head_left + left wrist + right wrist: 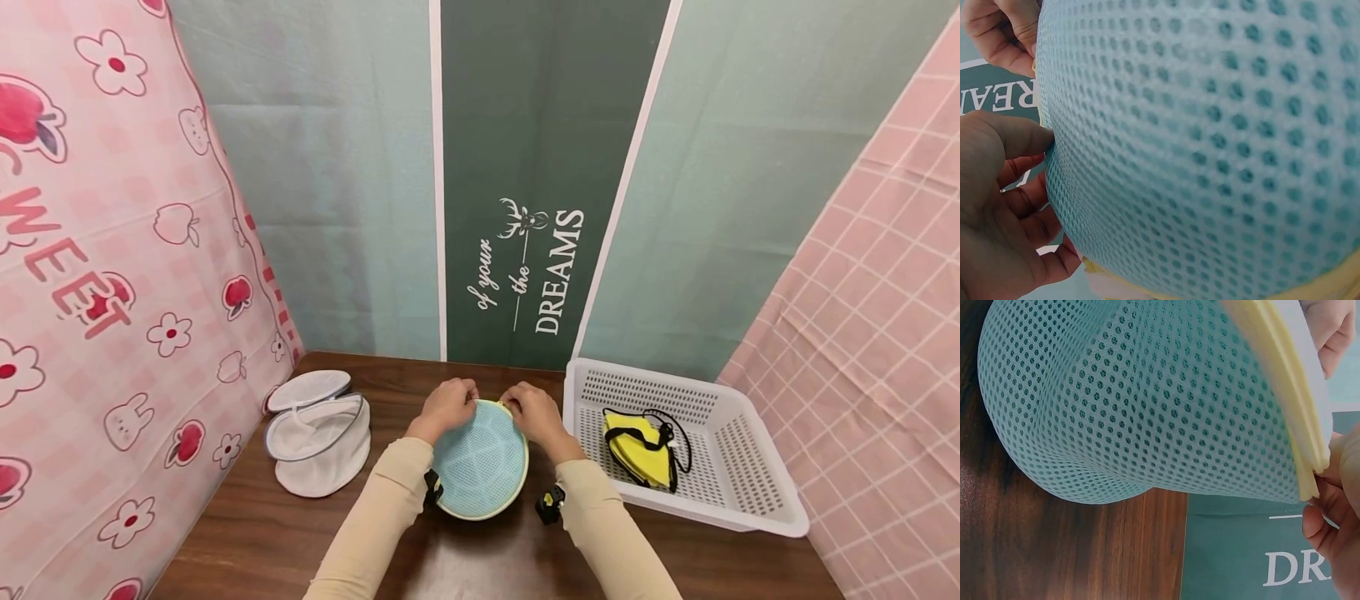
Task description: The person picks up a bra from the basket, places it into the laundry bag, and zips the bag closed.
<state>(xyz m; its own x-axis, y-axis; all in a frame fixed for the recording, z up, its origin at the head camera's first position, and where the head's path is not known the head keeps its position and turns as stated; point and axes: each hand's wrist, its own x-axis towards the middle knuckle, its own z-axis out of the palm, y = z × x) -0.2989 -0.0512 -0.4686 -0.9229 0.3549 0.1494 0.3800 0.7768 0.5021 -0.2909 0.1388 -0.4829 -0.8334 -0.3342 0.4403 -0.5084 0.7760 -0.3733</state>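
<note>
A round light-blue mesh bag (482, 462) with yellow edging stands tilted over the wooden table between both hands. My left hand (448, 407) pinches its upper left edge; in the left wrist view the thumb and fingers of the left hand (1004, 200) grip the mesh (1197, 150). At the upper right edge my right hand (534, 412) pinches the yellow trim. The right wrist view has the right hand (1341, 506) holding the end of the yellow edging (1285, 381), beside the blue mesh (1147, 406). Whether a zipper pull is between those fingers cannot be told.
On the left of the table (225, 542) stands a white mesh bag (322, 450) with a grey-rimmed lid raised. A white plastic basket (757, 442) at the right holds a folded yellow item (641, 458) with black straps and cord. Printed curtains (360, 167) hang behind and at both sides.
</note>
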